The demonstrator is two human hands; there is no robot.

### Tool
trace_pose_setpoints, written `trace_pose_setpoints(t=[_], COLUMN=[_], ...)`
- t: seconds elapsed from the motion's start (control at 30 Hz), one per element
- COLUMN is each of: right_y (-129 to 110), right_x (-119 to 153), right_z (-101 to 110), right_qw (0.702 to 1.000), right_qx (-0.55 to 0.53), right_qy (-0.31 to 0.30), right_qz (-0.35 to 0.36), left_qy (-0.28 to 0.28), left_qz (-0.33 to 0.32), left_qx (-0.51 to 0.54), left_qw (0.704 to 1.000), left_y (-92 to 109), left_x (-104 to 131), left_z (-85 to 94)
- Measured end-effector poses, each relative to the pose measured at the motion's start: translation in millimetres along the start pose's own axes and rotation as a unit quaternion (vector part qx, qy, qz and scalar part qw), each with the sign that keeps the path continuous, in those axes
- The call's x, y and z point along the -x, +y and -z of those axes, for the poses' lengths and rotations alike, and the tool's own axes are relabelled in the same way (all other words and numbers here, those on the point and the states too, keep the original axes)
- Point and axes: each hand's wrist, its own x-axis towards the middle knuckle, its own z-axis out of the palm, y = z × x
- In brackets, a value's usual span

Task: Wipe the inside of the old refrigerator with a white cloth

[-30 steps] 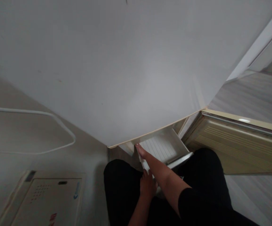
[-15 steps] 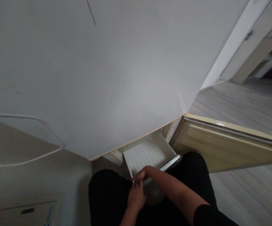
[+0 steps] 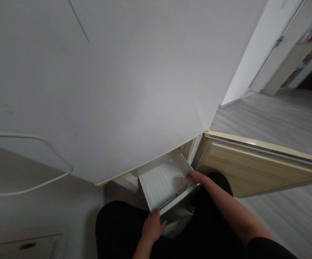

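Note:
A white freezer drawer [image 3: 159, 183] with a ribbed bottom is pulled partway out of the white cabinet and sits tilted between my knees. Nothing shows inside it. My left hand [image 3: 153, 226] holds its near left corner, the thumb apart toward the front panel. On the opposite side wall, close to the front, my right hand [image 3: 195, 177] has its fingers curled over the edge. Some of the fingertips of both hands are hidden. Below the drawer's front, a pale, blurred surface shows between my legs.
To the right, a cream ribbed door [image 3: 255, 165] with a seal strip stands swung wide. The large white cabinet side or top [image 3: 134, 82] fills the view ahead. A white cable [image 3: 48, 180] loops at left. Grey plank flooring [image 3: 266, 115] extends right.
My right hand has moved from the near left corner, beside my left hand, to the drawer's right side. My left hand stays at the left corner. The view has shifted slightly.

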Motion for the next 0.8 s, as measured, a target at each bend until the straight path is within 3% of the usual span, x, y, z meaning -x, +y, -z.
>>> trace_pose_setpoints(t=[0.13,0.2,0.3,0.4,0.53,0.8], right_y=[17,19,22,26,27,17], right_x=[9,8,-2,-26,-65,-135], right_z=[14,7,-16,-34,-41,-38], right_qw=[0.993,0.987,0.982,0.981,0.982,0.989], right_qx=[0.041,0.092,0.149,0.162,0.156,0.055], right_qy=[0.101,0.092,0.027,0.003,0.009,0.102], right_qz=[0.045,0.095,0.117,0.109,0.106,0.092], left_qy=[0.005,0.006,0.008,0.011,0.018,0.021], left_qz=[-0.008,-0.005,-0.003,-0.001,0.004,0.018], left_qx=[-0.006,-0.01,-0.016,-0.022,-0.027,-0.024], left_qw=[1.0,1.0,1.0,1.0,0.999,0.999], left_y=[1,2,5,7,8,9], left_x=[-2,-4,-6,-6,-4,-4], left_z=[0.9,1.2,1.2,0.8,0.2,-2.6])
